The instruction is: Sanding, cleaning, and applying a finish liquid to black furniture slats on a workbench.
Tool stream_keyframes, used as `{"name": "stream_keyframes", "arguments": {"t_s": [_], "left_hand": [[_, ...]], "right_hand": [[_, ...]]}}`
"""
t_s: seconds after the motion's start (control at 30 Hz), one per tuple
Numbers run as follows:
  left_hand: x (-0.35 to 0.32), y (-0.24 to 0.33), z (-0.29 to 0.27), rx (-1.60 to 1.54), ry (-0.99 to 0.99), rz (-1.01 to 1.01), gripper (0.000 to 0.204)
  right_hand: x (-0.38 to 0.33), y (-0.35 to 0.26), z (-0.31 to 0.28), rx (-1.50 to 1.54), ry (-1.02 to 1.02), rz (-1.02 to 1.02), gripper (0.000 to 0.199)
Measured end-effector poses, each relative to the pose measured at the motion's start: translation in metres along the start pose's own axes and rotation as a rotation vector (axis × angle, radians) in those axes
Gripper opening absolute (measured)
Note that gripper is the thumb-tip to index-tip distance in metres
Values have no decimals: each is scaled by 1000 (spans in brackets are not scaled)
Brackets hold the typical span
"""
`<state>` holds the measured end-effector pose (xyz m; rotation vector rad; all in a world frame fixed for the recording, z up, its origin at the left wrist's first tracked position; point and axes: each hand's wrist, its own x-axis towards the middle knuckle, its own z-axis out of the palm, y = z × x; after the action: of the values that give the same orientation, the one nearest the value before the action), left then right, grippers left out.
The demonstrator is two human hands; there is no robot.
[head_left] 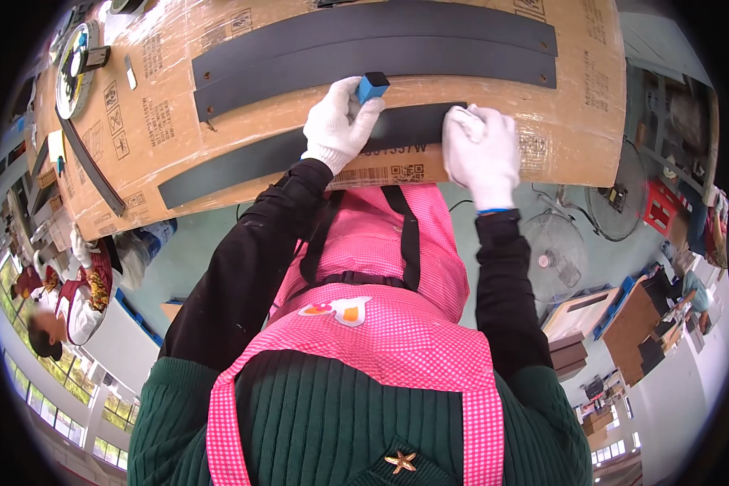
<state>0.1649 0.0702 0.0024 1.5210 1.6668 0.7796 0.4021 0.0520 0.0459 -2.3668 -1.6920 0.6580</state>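
Observation:
My left hand (338, 121), in a white glove, is closed on a small blue block with a black end (373, 87). It holds the block just above a long dark strip (243, 166) lying along the table's near edge. The left wrist crosses over the strip's middle. My right hand (481, 150), also gloved in white, is closed at the strip's right end, which goes under its fingers. Beyond them lie two wider dark strips (381, 49), side by side, with small holes near their ends.
Printed cardboard under clear film (166, 146) covers the table. At the left lie a narrow dark strip (91, 166), a roll (77, 69) and a small pale tool (130, 73). A floor fan (555, 255) and red stool (660, 206) stand at right. Another person (77, 304) is at left.

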Motion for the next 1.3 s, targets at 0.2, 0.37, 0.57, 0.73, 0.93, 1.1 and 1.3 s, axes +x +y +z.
{"name": "stream_keyframes", "arguments": {"t_s": [0.2,0.37,0.57,0.73,0.93,1.1,1.3], "left_hand": [[2,4,1,-6,-27,17,50],[0,6,-3,1,-52,3,51],[2,0,-1,-3,-35,31,52],[2,3,-1,14,-27,33,51],[2,-4,1,-40,-39,16,53],[2,-3,1,-27,-37,32,53],[2,-2,-2,-52,-59,16,52]], "right_hand": [[-2,-20,39,-173,193,-191,34],[8,47,22,-197,257,-143,30],[-15,-41,32,-238,-67,-302,35],[17,-19,9,-292,-12,-170,34],[4,-39,13,-244,-123,-227,34],[9,-33,14,-243,-88,-192,32],[9,-39,10,-228,-113,-182,32]]}}
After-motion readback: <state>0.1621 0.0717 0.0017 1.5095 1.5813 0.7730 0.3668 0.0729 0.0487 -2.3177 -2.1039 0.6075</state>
